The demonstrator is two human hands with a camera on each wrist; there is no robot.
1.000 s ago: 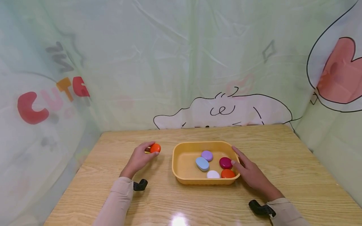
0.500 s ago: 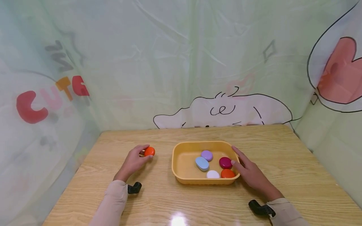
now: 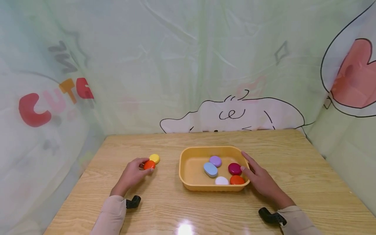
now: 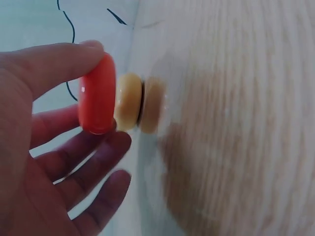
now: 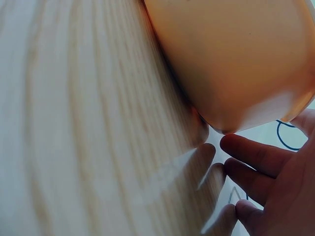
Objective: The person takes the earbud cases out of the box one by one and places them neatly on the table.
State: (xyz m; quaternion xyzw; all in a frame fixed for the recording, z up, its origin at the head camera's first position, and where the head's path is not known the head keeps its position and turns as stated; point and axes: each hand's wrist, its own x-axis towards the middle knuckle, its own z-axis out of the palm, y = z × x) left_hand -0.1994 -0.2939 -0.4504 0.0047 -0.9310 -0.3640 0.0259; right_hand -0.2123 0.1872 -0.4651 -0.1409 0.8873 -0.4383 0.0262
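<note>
My left hand (image 3: 131,175) pinches a glossy orange-red toy pebble (image 3: 149,164) between thumb and fingers, just over the table at left. In the left wrist view, the red pebble (image 4: 97,96) stands on edge in the grasp. A yellow pebble (image 3: 154,158) lies on the table right behind it. My right hand (image 3: 262,182) holds the right end of a yellow-orange tray (image 3: 188,188), thumb over the rim and fingers outside. Inside the tray lie a purple pebble (image 3: 215,161), a light blue one (image 3: 210,170), a crimson one (image 3: 234,169), a white one (image 3: 221,181) and another orange-red one (image 3: 237,180).
The wooden table (image 3: 170,212) runs back to a printed curtain (image 3: 176,65) with cartoon drawings. Black wrist-camera mounts (image 3: 133,202) stick out from both sleeves.
My left hand has moved left and toward me with the orange-red pebble, and the yellow pebble now shows plainly on the table. The right hand and tray have stayed put.
</note>
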